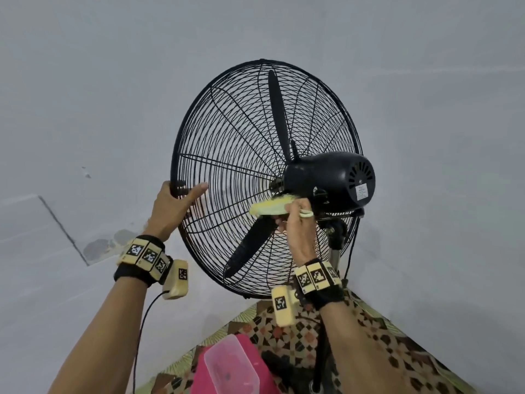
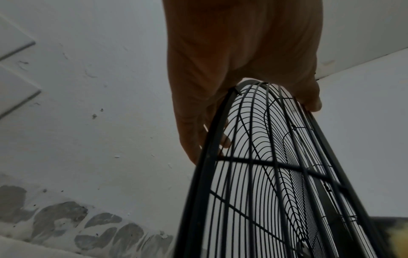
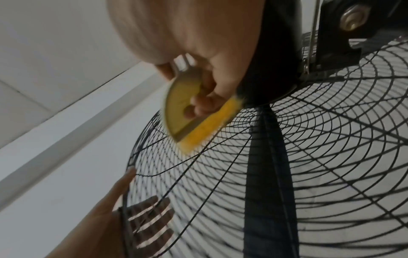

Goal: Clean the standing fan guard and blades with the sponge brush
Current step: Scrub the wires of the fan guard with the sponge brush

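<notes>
Black wire fan guard (image 1: 241, 155) fills the scene, its blades (image 1: 277, 115) inside. At the guard's rim the left hand (image 1: 173, 206) wraps its grip round the edge wire, steadying it. Beside the guard's hub the right hand (image 1: 295, 223) clutches the yellow sponge brush (image 1: 270, 207) against the mesh. Pressing hard could tip the fan or snag bristles in the wires.

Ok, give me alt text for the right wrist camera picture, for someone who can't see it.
A right hand grips a yellow brush against the black wire fan guard, beside the motor housing. A dark blade shows behind the wires, and the left hand holds the guard's rim at lower left.
</notes>
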`<state>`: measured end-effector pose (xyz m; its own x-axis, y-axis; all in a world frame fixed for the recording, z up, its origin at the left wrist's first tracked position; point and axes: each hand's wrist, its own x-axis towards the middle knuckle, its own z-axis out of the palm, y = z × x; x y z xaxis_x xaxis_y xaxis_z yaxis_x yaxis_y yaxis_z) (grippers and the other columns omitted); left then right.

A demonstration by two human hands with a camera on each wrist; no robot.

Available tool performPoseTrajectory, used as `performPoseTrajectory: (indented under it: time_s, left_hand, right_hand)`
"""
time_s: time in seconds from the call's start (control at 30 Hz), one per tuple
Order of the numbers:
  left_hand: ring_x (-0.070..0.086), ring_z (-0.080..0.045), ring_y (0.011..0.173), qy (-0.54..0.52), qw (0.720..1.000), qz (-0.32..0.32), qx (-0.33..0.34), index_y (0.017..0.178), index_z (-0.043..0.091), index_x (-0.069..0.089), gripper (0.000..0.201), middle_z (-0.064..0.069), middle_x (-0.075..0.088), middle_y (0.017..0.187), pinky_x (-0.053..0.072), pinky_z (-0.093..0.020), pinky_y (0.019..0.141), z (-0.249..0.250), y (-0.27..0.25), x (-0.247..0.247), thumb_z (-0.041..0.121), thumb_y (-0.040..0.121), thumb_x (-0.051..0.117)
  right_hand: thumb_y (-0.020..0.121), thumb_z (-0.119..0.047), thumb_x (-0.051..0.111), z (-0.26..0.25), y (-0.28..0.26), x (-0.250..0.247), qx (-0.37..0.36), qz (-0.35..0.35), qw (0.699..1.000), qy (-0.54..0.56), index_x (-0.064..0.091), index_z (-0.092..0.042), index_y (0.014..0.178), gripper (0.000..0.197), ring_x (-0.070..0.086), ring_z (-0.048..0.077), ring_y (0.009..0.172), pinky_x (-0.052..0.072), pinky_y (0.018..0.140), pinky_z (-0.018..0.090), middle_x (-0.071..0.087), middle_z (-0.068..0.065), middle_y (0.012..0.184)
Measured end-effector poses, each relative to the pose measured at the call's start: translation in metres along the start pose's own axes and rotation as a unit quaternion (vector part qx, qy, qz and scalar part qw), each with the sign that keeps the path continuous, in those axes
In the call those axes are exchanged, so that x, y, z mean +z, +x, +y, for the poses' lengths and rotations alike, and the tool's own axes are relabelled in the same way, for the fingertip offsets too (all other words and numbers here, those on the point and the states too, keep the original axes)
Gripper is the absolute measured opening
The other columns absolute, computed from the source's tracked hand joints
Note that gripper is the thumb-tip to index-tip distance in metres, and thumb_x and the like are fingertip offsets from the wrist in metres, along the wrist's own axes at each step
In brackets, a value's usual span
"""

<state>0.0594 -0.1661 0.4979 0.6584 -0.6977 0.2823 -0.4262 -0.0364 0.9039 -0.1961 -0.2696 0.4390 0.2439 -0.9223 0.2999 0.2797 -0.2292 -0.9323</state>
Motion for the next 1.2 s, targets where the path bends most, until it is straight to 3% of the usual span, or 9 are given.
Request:
performPoseTrajectory:
  time_s: [0.07, 0.23, 0.4, 0.57, 0.73, 0.8, 0.93, 1.1, 1.2]
  left_hand:
    - [0.07, -0.029, 0.108, 0.003, 1.0, -0.002, 0.01, 0.12, 0.023, 0.055, 0.092, -0.005, 0.067, 0.116, 0.059, -0.056, 0.093, 0.001, -0.001, 0.002, 0.087, 0.058, 0.078]
    - [0.07, -0.029, 0.106, -0.006, 1.0, -0.008, 0.01, 0.111, 0.03, 0.054, 0.084, -0.002, 0.067, 0.111, 0.061, -0.055, 0.089, -0.004, 0.001, -0.003, 0.089, 0.056, 0.078]
    - [0.069, -0.027, 0.107, -0.004, 0.999, -0.027, 0.025, 0.111, 0.033, 0.052, 0.083, -0.002, 0.066, 0.113, 0.06, -0.058, 0.092, -0.004, 0.001, -0.004, 0.09, 0.057, 0.077]
    - [0.068, -0.027, 0.109, -0.006, 0.999, -0.036, 0.021, 0.117, 0.03, 0.051, 0.09, -0.002, 0.064, 0.115, 0.059, -0.058, 0.093, -0.008, 0.004, -0.009, 0.09, 0.057, 0.077]
    - [0.067, -0.023, 0.111, 0.006, 0.998, -0.056, 0.036, 0.125, 0.025, 0.049, 0.096, 0.002, 0.065, 0.117, 0.058, -0.056, 0.096, -0.009, 0.002, -0.011, 0.091, 0.06, 0.074]
    - [0.066, -0.024, 0.115, 0.001, 0.997, -0.063, 0.035, 0.128, 0.024, 0.047, 0.1, 0.002, 0.063, 0.12, 0.056, -0.057, 0.098, -0.009, 0.001, -0.011, 0.092, 0.06, 0.073]
    - [0.065, -0.023, 0.116, -0.005, 0.997, -0.073, 0.032, 0.131, 0.024, 0.045, 0.102, 0.003, 0.062, 0.122, 0.057, -0.057, 0.098, -0.012, 0.004, -0.015, 0.093, 0.06, 0.071]
    - [0.066, -0.026, 0.117, -0.015, 0.994, -0.11, 0.024, 0.136, 0.024, 0.04, 0.108, 0.0, 0.061, 0.124, 0.053, -0.059, 0.104, -0.018, 0.002, -0.015, 0.095, 0.06, 0.068]
    - [0.066, -0.021, 0.112, -0.025, 0.993, -0.109, 0.025, 0.134, 0.024, 0.039, 0.106, 0.004, 0.062, 0.119, 0.054, -0.058, 0.102, -0.02, 0.001, -0.014, 0.095, 0.061, 0.067]
  right_hand:
    - [0.108, -0.016, 0.041, 0.0, 0.002, 0.0, 0.004, 0.027, 1.0, -0.007, 0.053, -0.012, 0.101, 0.014, 0.064, 0.019, 0.073, 0.048, 0.053, 0.025, 0.071, 0.01, 0.101]
    - [0.099, -0.024, 0.045, 0.004, -0.007, 0.005, 0.011, -0.118, 0.993, -0.007, 0.051, -0.014, 0.093, 0.013, 0.066, 0.015, 0.082, 0.046, 0.053, 0.018, 0.066, 0.0, 0.111]
    - [0.106, -0.015, 0.042, -0.001, 0.004, 0.005, 0.015, 0.036, 0.999, 0.015, 0.051, -0.014, 0.092, 0.016, 0.066, 0.019, 0.078, 0.048, 0.053, 0.018, 0.067, 0.014, 0.112]
    - [0.102, -0.022, 0.044, 0.006, -0.01, 0.016, 0.014, -0.109, 0.994, 0.005, 0.053, -0.02, 0.094, 0.013, 0.07, 0.012, 0.079, 0.048, 0.054, 0.018, 0.068, 0.0, 0.109]
    - [0.106, -0.014, 0.04, -0.004, 0.001, 0.015, -0.001, 0.061, 0.998, 0.027, 0.05, -0.014, 0.095, 0.015, 0.063, 0.019, 0.081, 0.048, 0.055, 0.018, 0.065, 0.017, 0.115]
    - [0.105, -0.015, 0.041, -0.002, -0.003, 0.021, 0.008, 0.035, 0.999, 0.037, 0.051, -0.012, 0.098, 0.012, 0.063, 0.02, 0.081, 0.048, 0.054, 0.017, 0.064, 0.02, 0.114]
    - [0.099, -0.023, 0.046, 0.002, -0.021, 0.033, 0.019, -0.088, 0.996, 0.019, 0.053, -0.02, 0.092, 0.01, 0.066, 0.014, 0.081, 0.05, 0.055, 0.015, 0.066, 0.009, 0.11]
    - [0.106, -0.013, 0.04, -0.006, -0.014, 0.032, 0.016, 0.091, 0.994, 0.052, 0.053, -0.01, 0.097, 0.016, 0.062, 0.02, 0.083, 0.048, 0.055, 0.017, 0.066, 0.02, 0.113]
    - [0.106, -0.013, 0.041, -0.003, -0.026, 0.049, 0.002, 0.033, 0.999, 0.041, 0.054, -0.012, 0.098, 0.015, 0.065, 0.019, 0.082, 0.052, 0.058, 0.021, 0.067, 0.013, 0.109]
